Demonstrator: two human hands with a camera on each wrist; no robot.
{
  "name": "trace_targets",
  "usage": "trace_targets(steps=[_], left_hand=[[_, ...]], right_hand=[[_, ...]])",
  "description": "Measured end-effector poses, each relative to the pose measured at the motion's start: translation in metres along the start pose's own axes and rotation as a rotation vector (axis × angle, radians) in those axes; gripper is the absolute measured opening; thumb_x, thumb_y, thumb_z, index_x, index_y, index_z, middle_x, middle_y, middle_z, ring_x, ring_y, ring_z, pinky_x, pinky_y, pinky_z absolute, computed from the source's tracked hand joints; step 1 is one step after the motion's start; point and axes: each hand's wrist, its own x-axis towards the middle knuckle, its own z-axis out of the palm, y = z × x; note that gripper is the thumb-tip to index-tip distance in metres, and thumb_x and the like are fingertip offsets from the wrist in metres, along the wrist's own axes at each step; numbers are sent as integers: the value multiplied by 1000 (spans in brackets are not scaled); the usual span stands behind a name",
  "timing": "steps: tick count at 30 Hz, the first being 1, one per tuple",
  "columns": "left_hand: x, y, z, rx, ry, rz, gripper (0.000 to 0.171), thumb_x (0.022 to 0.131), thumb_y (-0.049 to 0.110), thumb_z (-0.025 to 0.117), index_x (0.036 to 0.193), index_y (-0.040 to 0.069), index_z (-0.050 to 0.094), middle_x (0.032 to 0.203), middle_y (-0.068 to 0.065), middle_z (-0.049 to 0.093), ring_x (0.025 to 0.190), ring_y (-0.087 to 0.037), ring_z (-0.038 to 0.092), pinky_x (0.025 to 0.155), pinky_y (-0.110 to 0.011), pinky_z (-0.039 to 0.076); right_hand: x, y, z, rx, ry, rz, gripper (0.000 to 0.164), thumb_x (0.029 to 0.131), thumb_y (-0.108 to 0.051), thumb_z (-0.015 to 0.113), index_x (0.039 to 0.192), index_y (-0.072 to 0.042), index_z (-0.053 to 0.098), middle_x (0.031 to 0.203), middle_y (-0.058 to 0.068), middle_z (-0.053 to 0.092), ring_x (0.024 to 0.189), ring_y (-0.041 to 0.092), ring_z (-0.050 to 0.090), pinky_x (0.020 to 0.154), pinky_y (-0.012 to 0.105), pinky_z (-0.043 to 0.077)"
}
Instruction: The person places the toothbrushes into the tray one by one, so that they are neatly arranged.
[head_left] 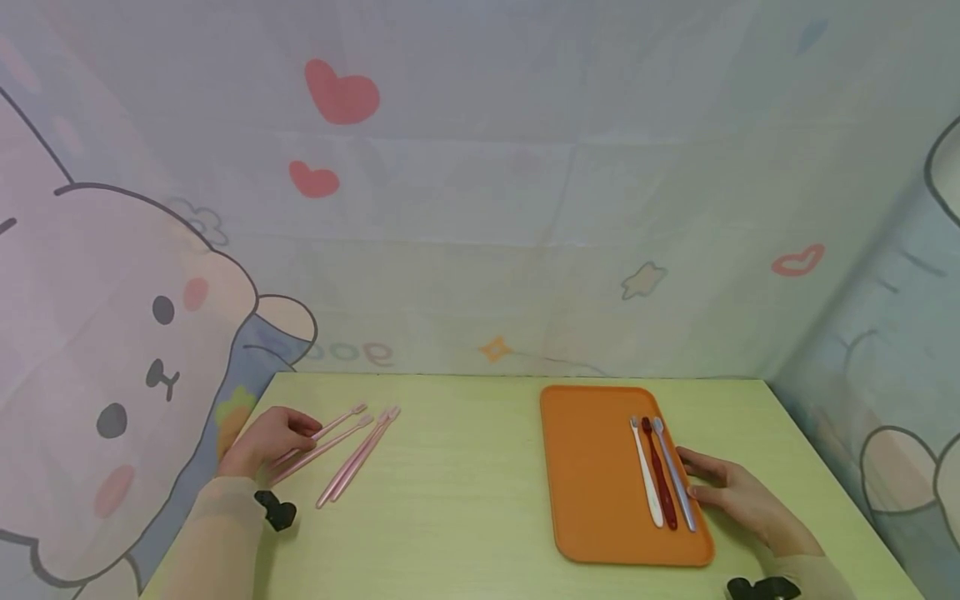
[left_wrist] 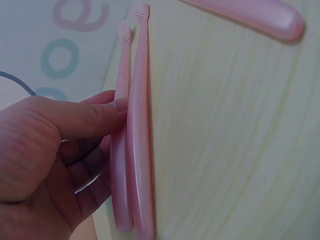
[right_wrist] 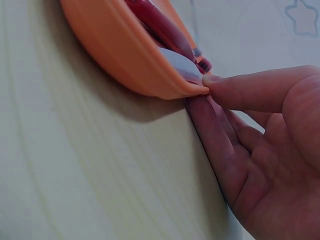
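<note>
At the left of the table, my left hand (head_left: 272,440) pinches a pink toothbrush (left_wrist: 120,165) between thumb and fingers. A second pink toothbrush (left_wrist: 142,145) lies right alongside it. More pink toothbrushes (head_left: 354,468) rest close together just to the right. On the far side, my right hand (head_left: 738,496) grips the right edge of an orange tray (head_left: 592,483), thumb on the rim and fingers underneath. Side by side on the tray are a white toothbrush (head_left: 647,477), a dark red toothbrush (head_left: 661,479) and a pale lavender toothbrush (head_left: 677,479).
The pale yellow-green table (head_left: 465,475) spans between the tray and the pink toothbrushes. A printed cloth backdrop (head_left: 480,183) with hearts and a cartoon animal rises behind and beside the table. Each wrist carries a small black device (head_left: 276,510).
</note>
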Motion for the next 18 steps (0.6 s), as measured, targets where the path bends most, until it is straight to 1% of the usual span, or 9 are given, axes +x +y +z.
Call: trace_targets(steps=[3, 8, 11, 13, 15, 18], left_hand=[[0, 2, 0, 24, 4, -9, 29, 91, 4, 80, 118, -5, 77, 101, -8, 76, 95, -24, 67, 88, -42, 56], [-1, 5, 1, 38, 6, -26, 28, 91, 4, 80, 118, -5, 77, 101, -9, 75, 96, -26, 67, 92, -47, 55], [-1, 6, 1, 41, 7, -28, 28, 91, 4, 79, 118, -5, 77, 101, -9, 75, 97, -27, 66, 93, -49, 55], [-2, 6, 1, 46, 8, -23, 28, 91, 4, 79, 118, -5, 77, 101, -9, 75, 97, -27, 66, 93, -49, 55], [-2, 7, 1, 48, 10, -21, 28, 91, 4, 79, 117, -5, 77, 101, -9, 75, 97, -27, 66, 92, -48, 54], [-2, 7, 1, 50, 14, -16, 27, 90, 4, 79, 116, -4, 78, 100, -8, 75, 96, -27, 66, 91, -46, 54]], right_hand=[[0, 1, 0, 11, -1, -4, 75, 101, -16, 74, 162, 8, 36, 157, 34, 47, 145, 46, 43, 94, 20, 53], [1, 1, 0, 24, -5, -1, 75, 102, -16, 74, 162, 7, 36, 159, 33, 44, 147, 49, 40, 94, 19, 52], [1, 1, 0, 16, -3, -2, 74, 102, -17, 74, 162, 7, 37, 159, 33, 45, 148, 50, 39, 95, 17, 51], [1, 2, 0, 12, -2, -4, 74, 102, -17, 74, 161, 7, 37, 158, 33, 46, 147, 48, 41, 95, 17, 50], [1, 2, 0, 17, -1, -6, 75, 101, -17, 74, 161, 7, 37, 157, 33, 47, 144, 39, 48, 95, 19, 52], [1, 2, 0, 44, -12, -16, 75, 101, -16, 74, 162, 8, 36, 159, 35, 44, 134, 11, 55, 94, 22, 55]])
